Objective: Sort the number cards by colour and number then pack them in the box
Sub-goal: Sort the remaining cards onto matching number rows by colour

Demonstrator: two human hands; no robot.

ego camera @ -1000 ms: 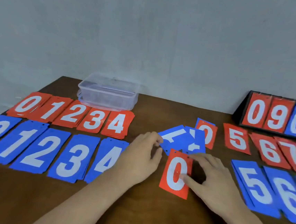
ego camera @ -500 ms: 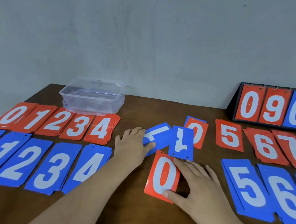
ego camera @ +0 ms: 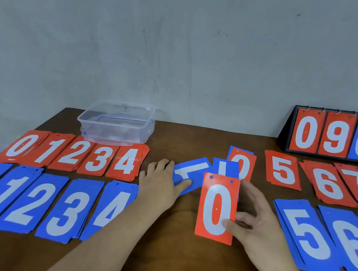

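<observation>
Nearest, the right hand (ego camera: 259, 226) is pinching the red 0 card (ego camera: 217, 206) between thumb and fingers, likely bound for its pile; the left hand (ego camera: 160, 181) is pressing straight fingers on the blue 1 card (ego camera: 192, 171), probably steadying it. Beyond, the box (ego camera: 118, 123) is waiting by the wall.

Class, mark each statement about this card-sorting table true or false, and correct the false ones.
1. The right hand holds a red 0 card. True.
2. The clear box already holds cards. False: no cards show inside it.
3. The left hand touches a blue 1 card. True.
4. The red 4 pile lies nearer the person than the blue 4 pile. False: the blue 4 pile is nearer; the red one lies behind it.
</observation>
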